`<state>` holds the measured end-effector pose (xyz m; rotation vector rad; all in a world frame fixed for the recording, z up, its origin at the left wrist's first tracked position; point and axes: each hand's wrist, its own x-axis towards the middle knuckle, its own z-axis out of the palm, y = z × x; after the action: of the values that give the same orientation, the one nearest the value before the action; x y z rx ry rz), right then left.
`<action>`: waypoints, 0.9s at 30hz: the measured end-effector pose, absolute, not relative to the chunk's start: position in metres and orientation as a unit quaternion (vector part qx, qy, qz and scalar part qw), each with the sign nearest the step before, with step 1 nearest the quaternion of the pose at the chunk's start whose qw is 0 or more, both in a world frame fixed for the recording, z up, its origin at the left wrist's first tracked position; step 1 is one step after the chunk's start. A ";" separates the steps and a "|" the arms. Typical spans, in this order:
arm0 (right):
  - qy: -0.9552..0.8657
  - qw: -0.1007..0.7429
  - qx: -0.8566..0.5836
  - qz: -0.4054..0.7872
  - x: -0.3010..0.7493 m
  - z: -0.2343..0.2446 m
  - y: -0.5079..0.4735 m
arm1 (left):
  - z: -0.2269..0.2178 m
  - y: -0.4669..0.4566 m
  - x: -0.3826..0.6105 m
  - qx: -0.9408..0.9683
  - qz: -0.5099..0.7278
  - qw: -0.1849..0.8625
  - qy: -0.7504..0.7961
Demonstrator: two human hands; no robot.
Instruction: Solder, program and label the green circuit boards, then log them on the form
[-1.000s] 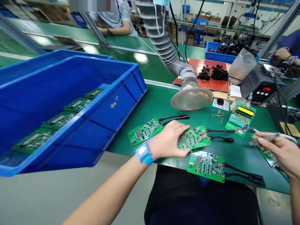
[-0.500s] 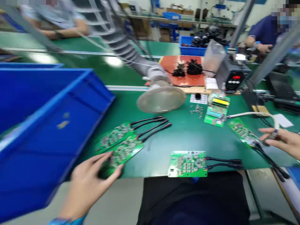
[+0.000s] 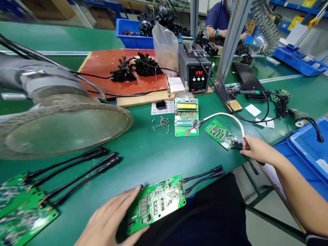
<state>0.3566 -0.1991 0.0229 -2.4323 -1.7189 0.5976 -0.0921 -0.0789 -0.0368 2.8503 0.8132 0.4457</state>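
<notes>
While board's point(image 3: 164, 201) held — bin point(image 3: 135, 41) holds cables point(image 3: 161, 15).

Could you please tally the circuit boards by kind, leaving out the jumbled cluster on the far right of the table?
Green boards with black leads: 4 (two at left, one at the left hand, one beside the right hand)
Green board with yellow display: 1
Total: 5

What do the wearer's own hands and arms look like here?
Both the left hand and the right hand are ungloved. The right forearm is bare up to a dark sleeve with a thin paler line, at the bottom right corner. The left forearm is out of frame.
</notes>
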 end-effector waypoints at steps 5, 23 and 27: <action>-0.572 0.090 -0.777 0.246 0.376 0.060 -0.217 | -0.017 -0.086 -0.058 0.950 0.142 0.126 0.249; -0.686 0.145 -0.684 0.201 0.321 0.046 -0.134 | -0.025 -0.118 0.004 0.930 0.190 0.153 0.275; -0.601 0.268 -0.726 0.199 0.307 0.058 -0.137 | -0.023 -0.115 0.007 0.941 0.169 0.134 0.262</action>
<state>0.3074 -0.1368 0.0580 -1.9595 -1.6218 0.5380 0.0071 -0.1151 -0.0233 2.7269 0.7605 0.4910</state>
